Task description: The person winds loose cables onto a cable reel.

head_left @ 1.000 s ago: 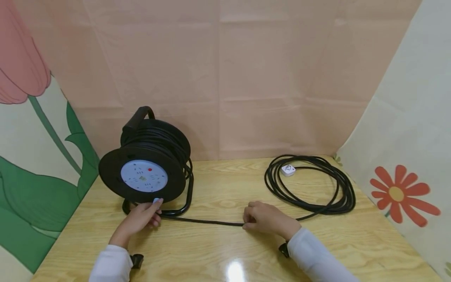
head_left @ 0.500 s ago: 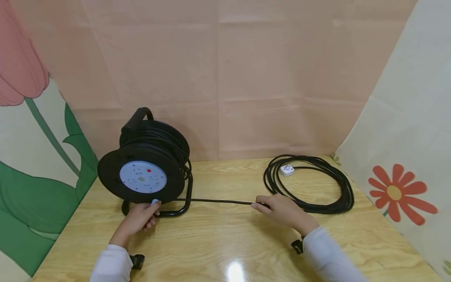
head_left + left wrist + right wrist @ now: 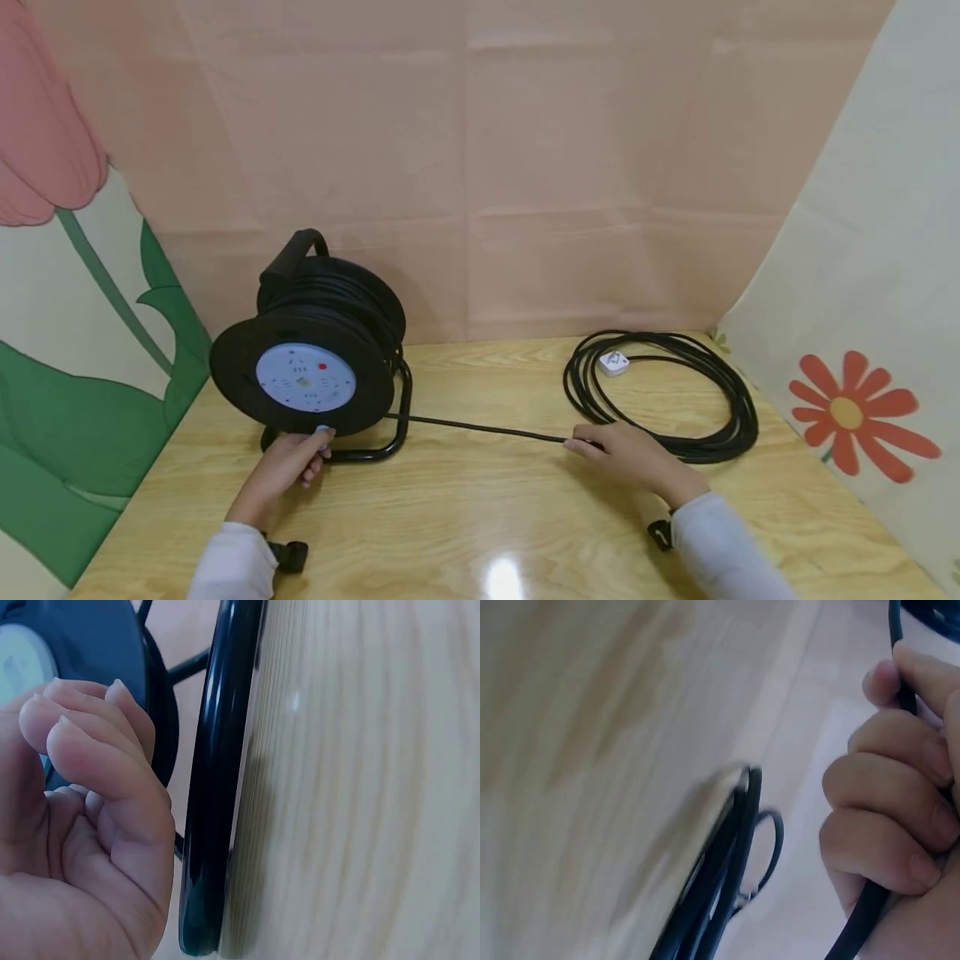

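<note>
A black cable reel (image 3: 300,417) with a pale blue socket face (image 3: 306,377) stands on a black tube frame (image 3: 405,417) at the left of the head view. At its lower rim, my left hand (image 3: 281,471) pinches a small pale blue knob (image 3: 323,430). In the left wrist view my left hand (image 3: 97,825) has curled fingers, largely hiding the knob. My right hand (image 3: 633,458) grips the black cable (image 3: 480,427), which runs straight from the reel. The right wrist view shows the cable (image 3: 862,919) passing through my right hand's (image 3: 892,802) curled fingers.
A loose coil of black cable (image 3: 738,408) lies at the right of the wooden table (image 3: 450,525), with a white plug (image 3: 613,362) inside it. A pink backdrop (image 3: 525,167) rises behind, and a flower-patterned sheet (image 3: 862,292) borders the right side.
My right hand has moved right along the cable, which now runs straighter and higher off the reel. My left hand and the knob have shifted slightly left as the reel turned a little.
</note>
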Motion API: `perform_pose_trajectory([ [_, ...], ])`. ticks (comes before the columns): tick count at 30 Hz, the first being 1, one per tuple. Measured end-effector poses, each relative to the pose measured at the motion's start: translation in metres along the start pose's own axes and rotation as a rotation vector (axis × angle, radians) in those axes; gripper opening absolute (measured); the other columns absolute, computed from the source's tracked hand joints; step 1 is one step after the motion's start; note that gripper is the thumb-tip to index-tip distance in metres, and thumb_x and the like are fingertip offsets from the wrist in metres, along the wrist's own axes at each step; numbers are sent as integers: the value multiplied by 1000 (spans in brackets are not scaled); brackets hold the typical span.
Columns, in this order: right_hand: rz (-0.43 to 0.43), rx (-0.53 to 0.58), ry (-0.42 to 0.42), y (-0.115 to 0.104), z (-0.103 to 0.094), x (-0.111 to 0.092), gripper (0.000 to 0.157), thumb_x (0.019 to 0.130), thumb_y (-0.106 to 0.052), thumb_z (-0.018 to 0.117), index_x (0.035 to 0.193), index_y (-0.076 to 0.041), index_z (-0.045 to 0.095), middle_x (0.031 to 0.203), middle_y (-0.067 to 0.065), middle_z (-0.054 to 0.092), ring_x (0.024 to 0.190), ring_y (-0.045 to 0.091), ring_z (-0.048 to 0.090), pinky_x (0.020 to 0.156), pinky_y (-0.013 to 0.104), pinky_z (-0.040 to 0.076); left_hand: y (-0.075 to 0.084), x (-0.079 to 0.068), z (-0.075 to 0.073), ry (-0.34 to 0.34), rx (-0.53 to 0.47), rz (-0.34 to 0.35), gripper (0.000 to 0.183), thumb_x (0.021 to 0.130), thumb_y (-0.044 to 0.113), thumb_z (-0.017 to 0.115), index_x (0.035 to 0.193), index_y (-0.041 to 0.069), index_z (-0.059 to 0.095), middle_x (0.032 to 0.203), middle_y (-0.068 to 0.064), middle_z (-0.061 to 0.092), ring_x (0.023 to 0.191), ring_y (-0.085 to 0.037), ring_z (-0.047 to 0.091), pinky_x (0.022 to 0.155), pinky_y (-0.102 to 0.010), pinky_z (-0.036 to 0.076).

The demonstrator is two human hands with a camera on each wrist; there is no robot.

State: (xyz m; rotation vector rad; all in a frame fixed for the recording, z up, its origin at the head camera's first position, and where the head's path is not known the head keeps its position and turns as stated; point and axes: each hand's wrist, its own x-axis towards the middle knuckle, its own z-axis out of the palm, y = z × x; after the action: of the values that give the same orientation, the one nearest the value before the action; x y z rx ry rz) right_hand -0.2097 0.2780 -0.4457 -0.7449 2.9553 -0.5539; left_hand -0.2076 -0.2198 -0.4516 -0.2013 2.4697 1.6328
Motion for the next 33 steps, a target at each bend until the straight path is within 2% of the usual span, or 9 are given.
perform_pose_trajectory([
  [2,28,8,10,7,-4,-7,35,103,-55,46,77,-31,49,61,-14,33,53,2,34,58,27,37,-1,-1,-3,12,-3,2,42,99,37,59,82,-2,63,60,0,50,53,-11,45,50,-25,45],
  [7,11,43,5,13,-12,-17,35,103,-56,45,79,-31,51,62,-14,34,54,2,35,58,27,37,-1,-2,-8,-4,-14,11,44,100,38,59,83,-2,63,61,0,50,54,-10,46,51,-25,46],
  [14,1,63,52,19,-21,-18,34,104,-50,48,82,-26,56,63,-15,37,56,2,37,60,28,38,-2,-2,-12,16,-30,-14,43,99,37,60,83,-3,64,62,0,52,55,-11,47,53,-25,47],
  [18,26,47,41,20,-24,-13,34,103,-53,47,89,-26,62,64,-14,44,56,3,42,63,31,40,-3,-2,-14,-5,-51,-18,43,99,35,60,88,-6,65,64,-1,55,57,-11,50,54,-25,49],
  [20,49,35,38,22,-26,-10,34,104,-51,48,94,-24,65,67,-13,50,59,5,46,64,33,43,-3,-1,-16,-22,-87,-39,44,99,34,60,93,-9,66,67,-1,58,59,-10,53,56,-25,50],
  [24,76,22,54,26,-30,-3,32,105,-45,51,93,-19,65,69,-9,52,61,8,48,65,35,43,-7,0,-21,-56,-198,-93,47,100,36,61,105,-10,66,76,-2,64,66,-10,61,62,-25,54],
  [26,87,-4,71,29,-31,-1,32,104,-47,51,90,-21,64,67,-10,49,62,9,49,66,37,44,-10,0,-24,-77,-260,-115,50,99,38,62,111,-10,64,83,-4,67,72,-11,65,67,-26,56],
  [30,167,-110,132,36,-32,-4,44,98,-64,47,86,-26,66,71,-7,59,71,17,59,68,48,49,-15,-2,-32,-93,-316,-138,60,99,44,62,121,-12,59,97,-8,68,85,-15,69,77,-28,57],
  [33,230,-188,167,42,-33,-8,51,95,-72,45,73,-27,59,67,-5,57,65,18,57,58,44,46,-15,-3,-41,-75,-352,-132,62,100,45,60,124,-13,57,98,-7,69,86,-13,69,78,-27,57],
])
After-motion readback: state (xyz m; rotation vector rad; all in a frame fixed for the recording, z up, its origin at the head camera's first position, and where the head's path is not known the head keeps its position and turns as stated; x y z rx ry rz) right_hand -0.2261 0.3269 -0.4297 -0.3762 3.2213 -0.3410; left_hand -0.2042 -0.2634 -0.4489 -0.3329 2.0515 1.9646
